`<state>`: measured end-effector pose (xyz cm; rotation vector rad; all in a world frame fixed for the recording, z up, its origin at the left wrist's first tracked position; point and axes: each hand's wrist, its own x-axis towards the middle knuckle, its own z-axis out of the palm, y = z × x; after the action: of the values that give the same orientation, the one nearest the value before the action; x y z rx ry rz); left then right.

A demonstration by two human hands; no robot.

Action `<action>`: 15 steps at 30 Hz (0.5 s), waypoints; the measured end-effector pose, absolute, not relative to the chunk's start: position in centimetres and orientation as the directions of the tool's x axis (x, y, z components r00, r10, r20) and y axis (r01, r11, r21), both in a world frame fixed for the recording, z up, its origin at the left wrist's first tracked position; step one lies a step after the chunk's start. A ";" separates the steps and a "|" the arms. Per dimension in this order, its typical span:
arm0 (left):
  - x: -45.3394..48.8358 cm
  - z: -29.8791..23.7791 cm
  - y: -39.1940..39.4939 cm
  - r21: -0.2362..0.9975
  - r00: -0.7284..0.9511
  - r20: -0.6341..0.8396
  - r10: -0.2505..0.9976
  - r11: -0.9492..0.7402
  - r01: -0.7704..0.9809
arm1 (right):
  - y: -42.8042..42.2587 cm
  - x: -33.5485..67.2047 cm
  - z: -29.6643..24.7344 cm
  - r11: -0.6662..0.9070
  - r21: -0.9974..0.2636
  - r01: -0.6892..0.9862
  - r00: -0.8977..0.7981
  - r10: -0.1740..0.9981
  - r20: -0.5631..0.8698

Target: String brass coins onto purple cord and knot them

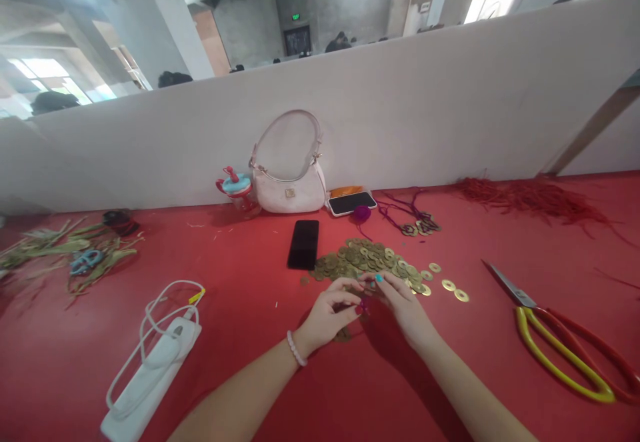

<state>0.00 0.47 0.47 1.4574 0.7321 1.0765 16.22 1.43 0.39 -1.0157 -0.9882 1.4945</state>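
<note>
My left hand [330,317], with a beaded bracelet at the wrist, is closed in a pinch on a purple cord [365,306]. My right hand [401,303] meets it fingertip to fingertip, its fingers pressed together around something small; what exactly they grip is hidden. A few brass coins [343,335] with holes show just below my left fingers, close to the cord. Right behind both hands spreads a heap of brass coins [357,257]. Several loose coins [449,285] lie to its right.
Large scissors [563,342] lie open at right. A black phone [303,245] is beside the heap; behind stand a white handbag [291,192] and cup [239,192]. A purple yarn ball [362,213], corded coins [420,226] and red strings [530,201] lie farther back. At left is a power strip [155,379].
</note>
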 end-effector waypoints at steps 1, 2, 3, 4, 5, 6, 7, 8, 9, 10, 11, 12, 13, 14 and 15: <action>0.0 0.5 0.5 0.977 0.393 0.206 0.896 -0.165 -0.136 | 1.4 16.2 0.4 -0.113 -0.971 -0.212 -0.116 0.989 -0.090; 0.0 0.5 0.4 0.980 0.396 0.190 0.898 -0.146 -0.138 | 1.4 16.2 0.4 -0.090 -0.987 -0.134 -0.118 0.990 -0.074; 0.1 0.4 0.4 0.982 0.392 0.173 0.904 -0.131 -0.132 | 1.5 16.3 0.4 -0.065 -0.996 -0.068 -0.121 0.991 -0.057; 0.1 0.4 0.5 0.985 0.380 0.158 0.911 -0.121 -0.121 | 1.5 16.3 0.4 -0.039 -0.999 -0.011 -0.122 0.992 -0.037; 0.1 0.3 0.5 0.987 0.361 0.149 0.921 -0.118 -0.107 | 1.6 16.3 0.4 -0.012 -0.999 0.039 -0.122 0.992 -0.017; 0.1 0.2 0.5 0.988 0.338 0.147 0.930 -0.122 -0.093 | 1.6 16.3 0.4 0.019 -0.996 0.083 -0.117 0.993 0.009; 0.0 0.2 0.6 0.988 0.312 0.149 0.938 -0.130 -0.081 | 1.6 16.3 0.4 0.055 -0.992 0.117 -0.109 0.993 0.042; 0.0 0.1 0.7 0.988 0.287 0.154 0.946 -0.139 -0.075 | 1.6 16.3 0.3 0.095 -0.985 0.143 -0.103 0.991 0.081; 0.0 0.1 0.8 0.987 0.264 0.161 0.951 -0.147 -0.071 | 1.6 16.3 0.3 0.138 -0.977 0.162 -0.105 0.987 0.122; 0.0 0.2 0.9 0.986 0.248 0.166 0.954 -0.154 -0.068 | 1.5 16.3 0.3 0.177 -0.968 0.178 -0.118 0.980 0.158; 0.0 0.2 1.0 0.985 0.233 0.170 0.957 -0.159 -0.065 | 1.4 16.2 0.2 0.207 -0.959 0.192 -0.140 0.973 0.182; 0.0 0.2 1.0 0.985 0.220 0.171 0.960 -0.161 -0.061 | 1.3 16.1 0.2 0.227 -0.953 0.202 -0.166 0.967 0.195; 0.0 0.2 1.1 0.985 0.210 0.170 0.963 -0.162 -0.058 | 1.2 16.1 0.3 0.236 -0.949 0.210 -0.192 0.962 0.196; 0.1 0.2 1.1 0.985 0.204 0.169 0.964 -0.161 -0.056 | 1.0 16.0 0.3 0.234 -0.948 0.215 -0.211 0.959 0.189; 0.1 0.2 1.1 0.985 0.198 0.169 0.966 -0.160 -0.057 | 0.9 15.9 0.4 0.225 -0.949 0.219 -0.225 0.958 0.175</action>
<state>0.07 1.12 0.23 1.3880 0.9449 1.1929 15.91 0.91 0.37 -1.1234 -1.6322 1.0731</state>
